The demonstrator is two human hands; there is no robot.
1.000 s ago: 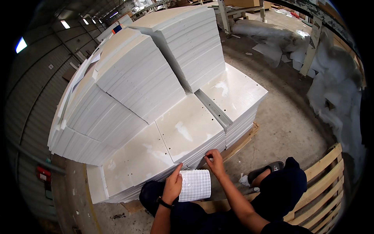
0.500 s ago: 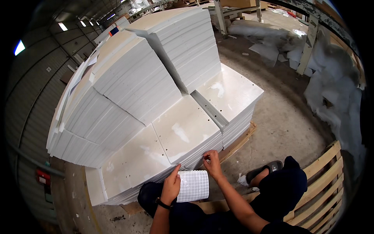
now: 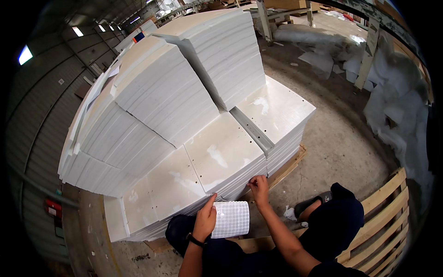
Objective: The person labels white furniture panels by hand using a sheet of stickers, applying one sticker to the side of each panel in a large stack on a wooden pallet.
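My left hand (image 3: 204, 222) grips the left edge of a white sheet (image 3: 230, 220) covered with rows of small round grey-white stickers. The sheet is tilted above my lap. To its upper right, my right hand (image 3: 260, 190) is closed in a pinch close to the near side edges of a stack of white panels (image 3: 226, 152). Whatever its fingertips hold, if anything, is too small to make out. Small dark holes and pale smears mark the top panels.
Taller stacks of white panels (image 3: 170, 92) rise behind the low ones. A grey channel (image 3: 251, 129) separates two low stacks. At the lower right lies a slatted wooden pallet (image 3: 380, 221). Crumpled clear plastic film (image 3: 392, 111) lies along the right, by a metal frame post (image 3: 368, 55).
My right hand has shifted slightly to the right along the panel edges, still pinched. My left hand keeps its hold on the sticker sheet. The whole view has moved a little.
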